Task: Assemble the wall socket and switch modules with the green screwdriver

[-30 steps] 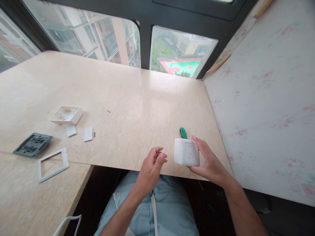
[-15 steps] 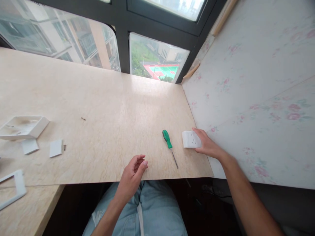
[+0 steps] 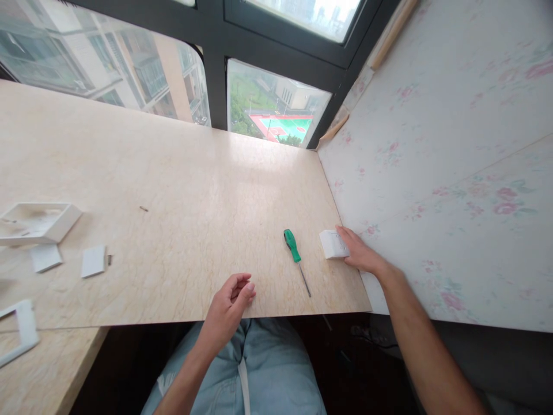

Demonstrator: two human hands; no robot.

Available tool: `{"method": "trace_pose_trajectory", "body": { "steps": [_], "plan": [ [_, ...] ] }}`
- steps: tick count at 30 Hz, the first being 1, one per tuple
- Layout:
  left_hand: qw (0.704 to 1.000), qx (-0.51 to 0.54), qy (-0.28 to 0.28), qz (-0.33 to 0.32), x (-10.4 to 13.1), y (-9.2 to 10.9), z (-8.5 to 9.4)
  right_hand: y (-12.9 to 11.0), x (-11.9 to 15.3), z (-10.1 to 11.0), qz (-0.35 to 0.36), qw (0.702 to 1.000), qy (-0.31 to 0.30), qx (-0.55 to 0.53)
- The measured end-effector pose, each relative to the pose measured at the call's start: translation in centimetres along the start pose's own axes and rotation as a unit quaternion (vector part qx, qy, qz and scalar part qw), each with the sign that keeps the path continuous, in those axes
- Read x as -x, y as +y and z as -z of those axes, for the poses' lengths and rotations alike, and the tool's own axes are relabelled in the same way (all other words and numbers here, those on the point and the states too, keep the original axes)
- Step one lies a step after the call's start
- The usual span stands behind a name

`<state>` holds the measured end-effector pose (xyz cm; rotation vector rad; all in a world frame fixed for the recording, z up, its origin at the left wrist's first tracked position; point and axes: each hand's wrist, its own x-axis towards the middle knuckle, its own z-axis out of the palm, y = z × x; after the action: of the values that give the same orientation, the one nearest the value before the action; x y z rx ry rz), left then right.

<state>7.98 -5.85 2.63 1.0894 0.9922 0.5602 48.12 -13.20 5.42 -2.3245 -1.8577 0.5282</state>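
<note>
On the right of the counter, beside the wall, my right hand [image 3: 359, 248] is closed on a white wall socket box [image 3: 333, 244]. Its fingers and thumb grip the right part of the box and cover much of the socket face. To the left of the box lies a screwdriver [image 3: 292, 244] with a green handle, its metal shaft pointing toward the counter's front edge. My left hand [image 3: 228, 306] hovers or rests at the front edge; which one I cannot tell. Its fingers are loosely curled, the thumb stands apart from them, and nothing shows inside.
At the left are a white open box [image 3: 60, 225], two white square plates [image 3: 93, 261] and a white frame [image 3: 28, 328]. Small screw-like pieces [image 3: 144, 208] lie nearby on the stone counter [image 3: 194, 190]. A papered wall [image 3: 449, 173] bounds the right side, a window the back.
My right hand has tilted the socket box, so its slotted face shows less and its left side shows more. The left hand keeps its pose; the whole view has shifted slightly.
</note>
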Motion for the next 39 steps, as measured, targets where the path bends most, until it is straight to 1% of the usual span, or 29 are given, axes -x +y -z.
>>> {"method": "trace_pose_trajectory", "body": {
  "steps": [5, 7, 9, 12, 15, 18, 21, 23, 25, 28, 31, 34, 37, 39],
  "plan": [
    [1.000, 0.012, -0.009, -0.004, -0.1, -0.4, 0.3, 0.0, 0.7, 0.1, -0.008, 1.000, 0.004, 0.003],
    [1.000, 0.016, -0.012, -0.007, -0.1, -0.5, 0.5, -0.5, 1.7, 0.3, -0.012, 1.000, 0.011, 0.006],
    [1.000, 0.018, -0.016, -0.008, -0.1, -0.6, 0.6, -1.6, 2.9, 0.5, -0.015, 0.999, 0.029, 0.011],
    [1.000, 0.020, -0.019, -0.008, 0.0, -0.5, 0.7, -4.2, 4.9, 0.2, -0.016, 0.997, 0.069, 0.010],
    [1.000, 0.019, -0.018, -0.009, 0.2, -0.3, 0.8, -8.0, 6.3, -1.0, 0.006, 0.996, 0.087, -0.020],
    [1.000, 0.018, -0.006, -0.011, 0.4, -0.2, 1.1, -12.0, 6.9, -2.9, 0.050, 0.994, 0.067, -0.074],
    [1.000, 0.019, 0.014, -0.015, 0.7, -0.1, 1.7, -15.6, 6.6, -4.9, 0.107, 0.985, 0.046, -0.129],
    [0.999, 0.019, 0.028, -0.015, 0.9, -0.1, 2.2, -17.5, 6.0, -6.1, 0.136, 0.978, 0.043, -0.152],
    [0.999, 0.020, 0.044, -0.015, 1.2, 0.0, 2.8, -18.9, 5.2, -7.2, 0.156, 0.973, 0.046, -0.165],
    [0.997, 0.027, 0.072, -0.020, 1.6, 0.1, 3.7, -20.4, 3.9, -9.0, 0.182, 0.965, 0.053, -0.179],
    [0.993, 0.027, 0.109, -0.029, 2.1, 0.4, 4.9, -21.3, 2.3, -11.2, 0.202, 0.957, 0.061, -0.197],
    [0.984, -0.005, 0.167, -0.059, 2.4, 0.8, 7.0, -22.0, 0.7, -13.3, 0.228, 0.947, 0.098, -0.203],
    [0.959, -0.066, 0.257, -0.095, 2.5, 1.6, 10.2, -22.5, -0.6, -14.4, 0.249, 0.934, 0.161, -0.199],
    [0.923, -0.133, 0.339, -0.123, 2.8, 2.1, 13.0, -22.6, -0.9, -14.3, 0.242, 0.926, 0.201, -0.210]
  ]
}}
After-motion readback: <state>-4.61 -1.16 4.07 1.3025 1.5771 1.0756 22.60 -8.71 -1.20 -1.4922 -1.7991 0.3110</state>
